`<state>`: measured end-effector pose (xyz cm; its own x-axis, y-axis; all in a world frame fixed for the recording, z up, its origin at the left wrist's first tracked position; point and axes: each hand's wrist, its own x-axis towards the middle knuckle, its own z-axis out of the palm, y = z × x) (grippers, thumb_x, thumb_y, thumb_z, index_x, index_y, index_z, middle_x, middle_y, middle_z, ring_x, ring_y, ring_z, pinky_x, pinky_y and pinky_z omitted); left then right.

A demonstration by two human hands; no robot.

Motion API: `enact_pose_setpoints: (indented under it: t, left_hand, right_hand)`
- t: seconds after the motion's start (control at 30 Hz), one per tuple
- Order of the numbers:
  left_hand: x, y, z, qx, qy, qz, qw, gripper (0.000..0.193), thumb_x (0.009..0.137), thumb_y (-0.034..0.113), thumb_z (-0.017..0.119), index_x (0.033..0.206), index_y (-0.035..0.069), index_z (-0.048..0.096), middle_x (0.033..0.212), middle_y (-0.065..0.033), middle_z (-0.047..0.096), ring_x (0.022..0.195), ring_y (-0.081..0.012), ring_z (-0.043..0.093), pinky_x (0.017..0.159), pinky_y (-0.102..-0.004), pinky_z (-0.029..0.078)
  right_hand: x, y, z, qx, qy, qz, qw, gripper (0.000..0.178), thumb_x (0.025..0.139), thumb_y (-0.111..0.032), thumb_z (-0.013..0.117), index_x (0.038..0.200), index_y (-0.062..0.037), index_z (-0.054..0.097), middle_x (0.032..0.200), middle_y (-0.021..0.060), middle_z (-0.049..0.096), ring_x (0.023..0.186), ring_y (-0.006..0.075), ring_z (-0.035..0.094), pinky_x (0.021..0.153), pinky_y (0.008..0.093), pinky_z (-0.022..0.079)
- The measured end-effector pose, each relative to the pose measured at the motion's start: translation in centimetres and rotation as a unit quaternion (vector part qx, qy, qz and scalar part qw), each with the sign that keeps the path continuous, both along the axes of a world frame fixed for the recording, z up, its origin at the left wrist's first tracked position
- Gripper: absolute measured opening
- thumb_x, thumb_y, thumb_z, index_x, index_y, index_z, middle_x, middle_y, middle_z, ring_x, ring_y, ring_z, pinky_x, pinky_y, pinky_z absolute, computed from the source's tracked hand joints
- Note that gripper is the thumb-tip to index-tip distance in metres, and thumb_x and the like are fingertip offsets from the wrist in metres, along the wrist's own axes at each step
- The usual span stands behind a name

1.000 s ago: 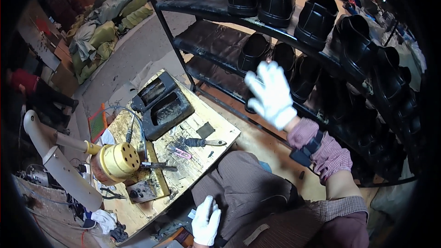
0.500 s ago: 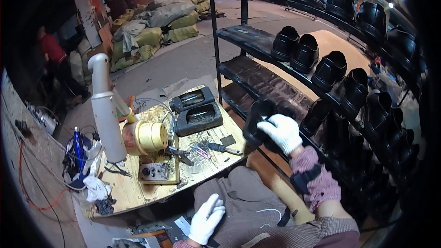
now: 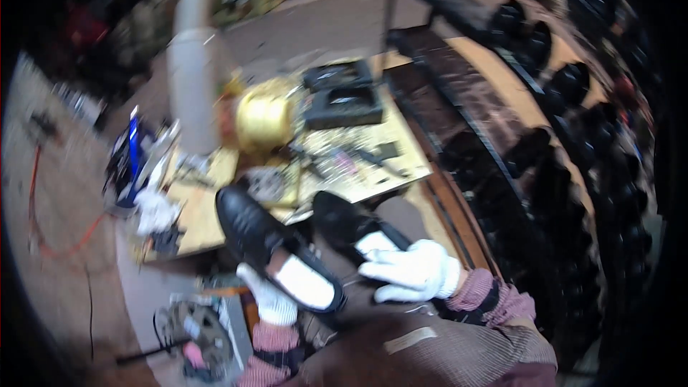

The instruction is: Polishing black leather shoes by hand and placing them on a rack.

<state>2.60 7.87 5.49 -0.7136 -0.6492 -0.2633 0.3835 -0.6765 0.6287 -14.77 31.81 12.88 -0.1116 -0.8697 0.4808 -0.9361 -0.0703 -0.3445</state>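
Left hand [image 3: 268,301]: half closed, holding a black shoe [image 3: 249,228]
Right hand [image 3: 416,272]: half closed, holding the second black shoe [image 3: 340,221]

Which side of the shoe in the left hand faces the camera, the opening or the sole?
The opening: the black shoe shows its white inside, with the left hand partly behind it.

White knitted gloves [image 3: 421,271], pinkish checked cloth cuffs [image 3: 514,302], black wrist straps [image 3: 491,298] and brown checked clothing [image 3: 469,335] are being worn.
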Motion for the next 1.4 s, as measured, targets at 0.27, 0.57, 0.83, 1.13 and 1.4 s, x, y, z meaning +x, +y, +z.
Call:
enact_pose_setpoints:
  t: [0.27, 0.57, 0.83, 1.13, 1.4]
  left_hand:
    - [-1.9, -7.5, 1.5, -0.098, 0.089, -0.02, 0.991, 0.107, 0.088, 0.084, 0.053, 0.163, 0.01, 0.034, 0.163, -0.0124, 0.043, 0.148, -0.0336, 0.044, 0.124, -0.0483, 0.037]
    - [-3.6, -10.9, 1.5, -0.059, 0.055, -0.038, 0.996, 0.099, 0.091, 0.08, 0.057, 0.156, 0.007, 0.043, 0.154, -0.0138, 0.053, 0.141, -0.0306, 0.053, 0.118, -0.0457, 0.046]
    - [-2.4, -11.7, 0.9, -0.019, 0.057, 0.002, 0.998, 0.119, 0.079, 0.094, 0.05, 0.156, 0.004, 0.04, 0.145, -0.0207, 0.057, 0.132, -0.0406, 0.057, 0.117, -0.0538, 0.046]
    - [-1.5, -8.0, 1.9, 0.147, 0.172, 0.004, 0.974, 0.054, 0.107, 0.041, 0.055, 0.132, -0.007, 0.051, 0.119, -0.0167, 0.058, 0.101, -0.029, 0.063, 0.098, -0.0482, 0.055]
    - [-4.3, -10.6, -0.3, 0.162, 0.257, -0.026, 0.952, 0.098, 0.091, 0.081, 0.044, 0.15, 0.002, 0.047, 0.127, -0.0218, 0.064, 0.11, -0.0379, 0.065, 0.103, -0.0569, 0.053]
  right_hand:
    - [1.6, 0.1, -3.4, 0.0, -0.109, -0.087, 0.99, 0.056, 0.086, -0.042, 0.08, 0.126, -0.0025, 0.072, 0.127, 0.0263, 0.07, 0.092, 0.0369, 0.075, 0.075, 0.0382, 0.059]
    - [0.6, -0.9, -5.2, 0.221, -0.242, -0.252, 0.911, 0.076, 0.083, -0.032, 0.08, 0.15, -0.0057, 0.054, 0.144, 0.0226, 0.061, 0.128, 0.0403, 0.062, 0.108, 0.0437, 0.05]
    - [1.2, -1.6, -5.1, 0.214, -0.228, -0.246, 0.918, 0.074, 0.084, -0.023, 0.078, 0.151, -0.0081, 0.053, 0.142, 0.021, 0.063, 0.129, 0.0385, 0.062, 0.11, 0.0419, 0.05]
    - [0.8, -1.7, -5.4, 0.213, -0.23, -0.249, 0.916, 0.071, 0.084, -0.022, 0.078, 0.15, -0.0075, 0.056, 0.14, 0.0218, 0.064, 0.128, 0.0386, 0.063, 0.11, 0.0414, 0.05]
    - [0.0, -1.4, -5.7, 0.215, -0.25, -0.242, 0.913, 0.069, 0.085, -0.023, 0.077, 0.148, -0.0065, 0.057, 0.14, 0.0223, 0.065, 0.127, 0.0387, 0.064, 0.109, 0.0418, 0.051]
